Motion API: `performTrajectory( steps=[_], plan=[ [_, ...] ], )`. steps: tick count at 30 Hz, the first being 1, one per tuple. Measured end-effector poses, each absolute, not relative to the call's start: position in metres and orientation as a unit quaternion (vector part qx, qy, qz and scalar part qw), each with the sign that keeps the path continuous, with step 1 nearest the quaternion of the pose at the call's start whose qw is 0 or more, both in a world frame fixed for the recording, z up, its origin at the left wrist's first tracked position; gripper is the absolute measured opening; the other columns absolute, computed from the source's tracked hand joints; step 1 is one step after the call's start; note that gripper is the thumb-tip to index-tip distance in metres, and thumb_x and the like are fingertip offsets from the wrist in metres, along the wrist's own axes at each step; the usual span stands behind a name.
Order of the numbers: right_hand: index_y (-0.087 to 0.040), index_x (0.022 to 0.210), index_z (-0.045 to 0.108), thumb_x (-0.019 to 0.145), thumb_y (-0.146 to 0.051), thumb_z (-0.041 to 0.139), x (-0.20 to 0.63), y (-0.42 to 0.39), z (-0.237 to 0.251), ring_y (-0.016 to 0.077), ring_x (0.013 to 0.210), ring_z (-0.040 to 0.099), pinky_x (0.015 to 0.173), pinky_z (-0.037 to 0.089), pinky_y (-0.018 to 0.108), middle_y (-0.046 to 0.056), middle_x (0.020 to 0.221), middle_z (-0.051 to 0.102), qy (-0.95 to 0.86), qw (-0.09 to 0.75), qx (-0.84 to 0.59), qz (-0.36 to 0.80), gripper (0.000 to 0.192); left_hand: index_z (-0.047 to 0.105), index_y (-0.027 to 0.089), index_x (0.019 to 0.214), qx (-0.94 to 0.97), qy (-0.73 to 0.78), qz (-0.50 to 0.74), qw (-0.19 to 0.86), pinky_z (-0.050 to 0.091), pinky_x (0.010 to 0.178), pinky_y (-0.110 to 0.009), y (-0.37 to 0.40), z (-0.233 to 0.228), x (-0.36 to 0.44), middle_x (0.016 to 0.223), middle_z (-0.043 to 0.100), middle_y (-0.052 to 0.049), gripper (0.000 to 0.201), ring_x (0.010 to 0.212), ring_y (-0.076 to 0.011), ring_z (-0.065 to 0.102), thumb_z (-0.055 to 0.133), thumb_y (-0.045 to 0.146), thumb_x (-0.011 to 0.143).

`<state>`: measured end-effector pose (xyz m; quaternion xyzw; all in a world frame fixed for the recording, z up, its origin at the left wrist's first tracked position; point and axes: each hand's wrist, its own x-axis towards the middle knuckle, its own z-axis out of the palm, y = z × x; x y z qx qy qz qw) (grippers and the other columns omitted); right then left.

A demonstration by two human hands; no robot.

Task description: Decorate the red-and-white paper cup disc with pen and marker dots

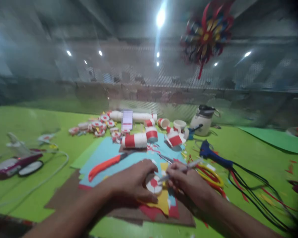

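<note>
My left hand (pixel 141 180) curls its thumb and fingers around a small white disc (pixel 154 184) with a red centre, gripping it by its edge. My right hand (pixel 186 178) is closed on a slim grey-white pen (pixel 190 165), whose tip meets the right side of the disc's face. Beneath both hands lie yellow paper (pixel 161 205) and red paper pieces on a brown board (pixel 183 218). An orange-handled cutter (pixel 104 167) rests on light blue sheets (pixel 101 150), left of my left hand.
Red-and-white paper rolls (pixel 135 141) and a white tube (pixel 144 117) lie behind. A pile of small decorated discs (pixel 99 125) sits back left. On the right are a blue glue gun (pixel 215 155) with black cable, yellow-handled scissors (pixel 213 175) and a pale jug (pixel 202 122).
</note>
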<state>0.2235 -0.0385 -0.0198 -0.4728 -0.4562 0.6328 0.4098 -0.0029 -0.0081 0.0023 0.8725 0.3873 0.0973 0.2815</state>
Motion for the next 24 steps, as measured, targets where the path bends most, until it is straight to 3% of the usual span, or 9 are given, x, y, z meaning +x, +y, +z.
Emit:
performTrajectory(
  steps=[10, 14, 19, 24],
  plan=[
    [-0.018, 0.077, 0.059, 0.076, -0.054, 0.077, 0.222, -0.033, -0.03, 0.0094, 0.054, 0.048, 0.055, 0.033, 0.024, -0.001, 0.062, 0.063, -0.519, 0.411, -0.458, 0.593, 0.04, 0.055, 0.027, 0.144, 0.868, 0.359, 0.117, 0.322, 0.049, 0.107, -0.044, -0.002, 0.005, -0.013, 0.139, 0.062, -0.009, 0.088, 0.122, -0.0332, 0.061, 0.085, 0.042, 0.062],
    [-0.019, 0.075, 0.062, 0.08, -0.053, 0.075, 0.222, -0.034, -0.029, 0.0111, 0.054, 0.048, 0.056, 0.033, 0.026, 0.0, 0.062, 0.064, -0.534, 0.413, -0.459, 0.577, 0.036, 0.053, 0.026, 0.147, 0.879, 0.332, 0.103, 0.327, 0.048, 0.11, -0.049, 0.005, 0.002, -0.017, 0.142, 0.062, -0.01, 0.095, 0.126, -0.0373, 0.06, 0.084, 0.036, 0.059],
    [-0.02, 0.073, 0.064, 0.074, -0.057, 0.079, 0.222, -0.038, -0.025, 0.0129, 0.056, 0.05, 0.057, 0.035, 0.027, 0.0, 0.061, 0.064, -0.546, 0.416, -0.458, 0.565, 0.04, 0.052, 0.025, 0.148, 0.888, 0.311, 0.091, 0.327, 0.046, 0.112, -0.049, 0.01, -0.001, -0.019, 0.144, 0.061, -0.011, 0.093, 0.129, -0.0365, 0.058, 0.08, 0.03, 0.06],
    [-0.02, 0.076, 0.062, 0.075, -0.055, 0.079, 0.222, -0.04, -0.023, 0.0113, 0.053, 0.049, 0.052, 0.03, 0.025, 0.0, 0.061, 0.065, -0.542, 0.404, -0.461, 0.575, 0.039, 0.054, 0.026, 0.145, 0.87, 0.319, 0.102, 0.36, 0.043, 0.115, -0.05, 0.011, -0.005, -0.02, 0.147, 0.056, -0.011, 0.097, 0.132, -0.0366, 0.055, 0.09, 0.04, 0.056]
  ],
)
